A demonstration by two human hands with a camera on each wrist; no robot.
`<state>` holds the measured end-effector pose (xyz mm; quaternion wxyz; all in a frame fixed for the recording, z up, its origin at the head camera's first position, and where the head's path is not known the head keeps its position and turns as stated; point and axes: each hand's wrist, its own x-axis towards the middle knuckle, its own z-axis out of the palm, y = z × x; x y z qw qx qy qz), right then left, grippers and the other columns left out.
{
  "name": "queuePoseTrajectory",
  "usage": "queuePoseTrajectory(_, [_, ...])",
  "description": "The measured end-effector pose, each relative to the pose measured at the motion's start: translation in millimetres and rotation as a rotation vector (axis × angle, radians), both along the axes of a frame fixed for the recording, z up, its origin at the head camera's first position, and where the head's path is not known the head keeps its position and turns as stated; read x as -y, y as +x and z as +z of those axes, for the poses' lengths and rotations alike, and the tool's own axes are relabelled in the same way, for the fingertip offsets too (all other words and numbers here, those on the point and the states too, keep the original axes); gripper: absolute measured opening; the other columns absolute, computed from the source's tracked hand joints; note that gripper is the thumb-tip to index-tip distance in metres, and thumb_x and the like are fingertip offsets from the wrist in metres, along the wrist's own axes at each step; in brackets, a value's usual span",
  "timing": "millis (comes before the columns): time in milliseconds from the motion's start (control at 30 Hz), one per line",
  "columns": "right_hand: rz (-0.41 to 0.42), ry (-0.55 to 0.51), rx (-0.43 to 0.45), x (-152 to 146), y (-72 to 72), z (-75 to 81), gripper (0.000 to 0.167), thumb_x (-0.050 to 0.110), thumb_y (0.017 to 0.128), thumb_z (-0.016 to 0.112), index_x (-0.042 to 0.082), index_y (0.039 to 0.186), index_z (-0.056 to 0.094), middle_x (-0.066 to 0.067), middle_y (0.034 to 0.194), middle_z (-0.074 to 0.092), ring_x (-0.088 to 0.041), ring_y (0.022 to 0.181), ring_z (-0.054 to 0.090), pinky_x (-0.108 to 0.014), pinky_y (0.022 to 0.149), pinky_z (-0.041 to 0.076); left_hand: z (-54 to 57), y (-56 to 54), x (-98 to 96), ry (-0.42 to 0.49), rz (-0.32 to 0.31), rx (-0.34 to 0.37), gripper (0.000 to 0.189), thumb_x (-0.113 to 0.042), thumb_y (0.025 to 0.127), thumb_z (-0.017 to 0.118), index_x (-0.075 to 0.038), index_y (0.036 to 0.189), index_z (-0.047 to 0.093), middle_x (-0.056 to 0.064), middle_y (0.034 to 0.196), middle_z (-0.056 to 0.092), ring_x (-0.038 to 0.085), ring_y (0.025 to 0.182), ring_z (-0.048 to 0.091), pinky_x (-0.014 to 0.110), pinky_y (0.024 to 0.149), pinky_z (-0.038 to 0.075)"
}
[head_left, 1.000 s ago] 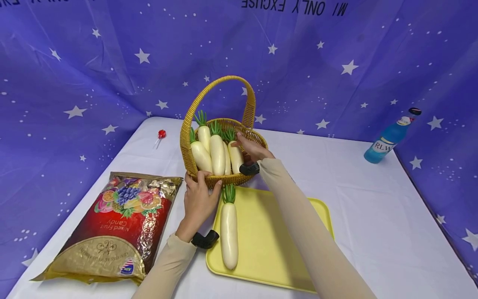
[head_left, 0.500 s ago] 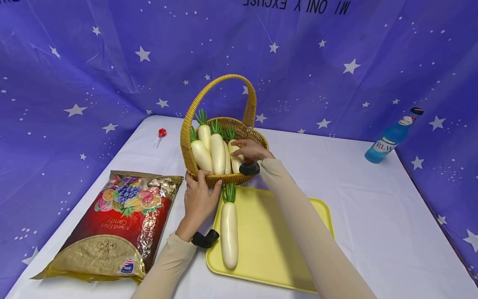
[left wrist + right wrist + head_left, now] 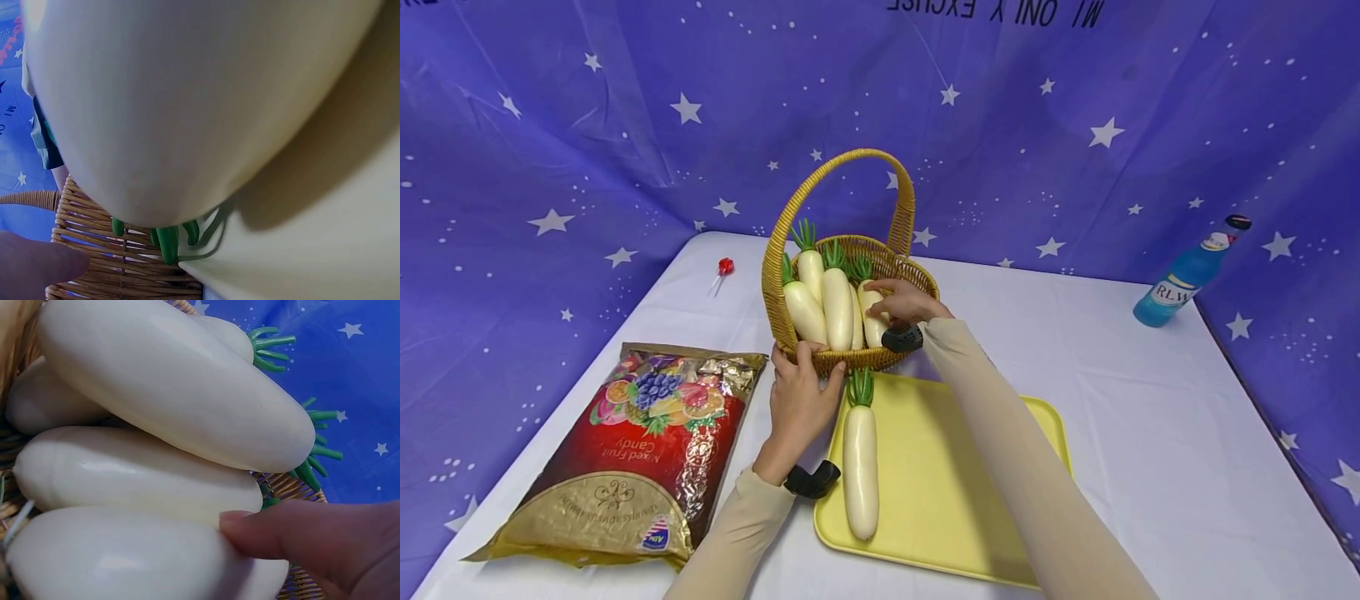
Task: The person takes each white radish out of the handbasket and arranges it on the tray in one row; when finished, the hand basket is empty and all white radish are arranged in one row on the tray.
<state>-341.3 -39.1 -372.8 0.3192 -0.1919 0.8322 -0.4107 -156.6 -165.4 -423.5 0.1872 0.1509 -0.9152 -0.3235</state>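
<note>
A wicker basket [image 3: 882,358] with a tall arched handle holds several white radishes [image 3: 837,308] with green tops. My left hand [image 3: 801,408] grips its near rim, fingers over the edge and thumb in front. Inside, my right hand [image 3: 910,302] holds the rightmost radish [image 3: 874,327]. In the right wrist view the thumb [image 3: 275,531] lies against that radish [image 3: 112,556]; the other fingers are hidden there. Another white radish [image 3: 861,475] lies on the yellow tray [image 3: 947,500], its leaves pointing to the basket. It looms large in the left wrist view.
A big bag of mixed fruit candy [image 3: 632,450] lies at the left. Behind it is a red lollipop [image 3: 725,267]. A blue bottle [image 3: 1183,279] stands at the far right. A purple starred cloth [image 3: 1000,150] hangs around the white table [image 3: 1165,450].
My right hand has lowered slightly from near the radish's leaves onto its body. The left hand stays on the basket rim, and the basket has barely moved.
</note>
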Motion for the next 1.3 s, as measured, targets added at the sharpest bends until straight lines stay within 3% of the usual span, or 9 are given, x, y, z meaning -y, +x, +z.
queuePoseTrajectory(133, [-0.034,-0.048,0.053,-1,1.1,0.2,0.053,0.015,0.087,0.057,0.022,0.137,0.038,-0.006,0.127,0.048,-0.013,0.05,0.035,-0.026,0.051,0.037,-0.6,0.0,-0.2,-0.003,0.007,-0.001,0.039,-0.04,0.084,0.06,-0.017,0.112,0.043,0.034,0.14,0.014,0.051,0.102,0.049,0.056,0.078,0.041])
queuePoseTrajectory(333, [-0.109,-0.171,0.137,-3,-0.1,-1.2,0.052,0.016,0.089,0.055,0.024,0.138,0.037,-0.005,0.127,0.049,-0.012,0.05,0.036,-0.026,0.051,0.039,-1.7,-0.4,0.5,-0.004,0.006,-0.006,0.038,-0.04,0.085,0.058,-0.017,0.111,0.043,0.034,0.14,0.014,0.051,0.102,0.049,0.055,0.076,0.041])
queuePoseTrajectory(533, [-0.141,-0.32,0.201,-10,0.7,0.5,0.053,0.015,0.09,0.053,0.026,0.139,0.034,-0.008,0.134,0.044,-0.013,0.065,0.056,-0.039,0.072,0.046,-1.3,0.2,0.2,0.004,-0.001,0.011,0.037,-0.043,0.087,0.055,-0.018,0.113,0.043,0.033,0.139,0.015,0.049,0.102,0.049,0.054,0.066,0.043])
queuePoseTrajectory(700, [-0.158,-0.435,0.229,-22,8.7,10.3,0.052,0.015,0.091,0.051,0.028,0.138,0.034,-0.006,0.137,0.04,-0.016,0.077,0.059,-0.043,0.08,0.043,0.0,1.1,0.3,0.009,-0.004,0.018,0.039,-0.044,0.088,0.053,-0.018,0.113,0.042,0.033,0.139,0.016,0.05,0.102,0.049,0.055,0.067,0.043])
queuePoseTrajectory(967, [-0.154,-0.593,0.228,-56,38.1,32.5,0.052,0.01,0.092,0.048,0.027,0.138,0.032,-0.009,0.141,0.032,-0.017,0.091,0.055,-0.03,0.072,0.046,-0.3,1.4,0.2,0.011,-0.009,0.018,0.04,-0.047,0.089,0.049,-0.017,0.114,0.043,0.034,0.138,0.017,0.05,0.102,0.049,0.054,0.069,0.043])
queuePoseTrajectory(1167, [-0.143,-0.638,0.201,-88,71.1,45.6,0.055,0.009,0.09,0.052,0.025,0.139,0.032,-0.011,0.137,0.035,-0.016,0.101,0.055,-0.033,0.082,0.047,0.6,0.4,-0.1,0.027,-0.008,0.024,0.04,-0.05,0.089,0.046,-0.018,0.114,0.043,0.034,0.14,0.014,0.05,0.104,0.047,0.055,0.07,0.043])
queuePoseTrajectory(1300, [-0.154,-0.6,0.171,-106,96.6,43.4,0.055,0.01,0.088,0.056,0.023,0.137,0.035,-0.011,0.126,0.043,-0.014,0.104,0.054,-0.033,0.088,0.045,0.8,0.4,0.9,0.037,-0.008,0.034,0.041,-0.051,0.09,0.045,-0.019,0.114,0.043,0.033,0.141,0.012,0.05,0.107,0.046,0.054,0.071,0.042])
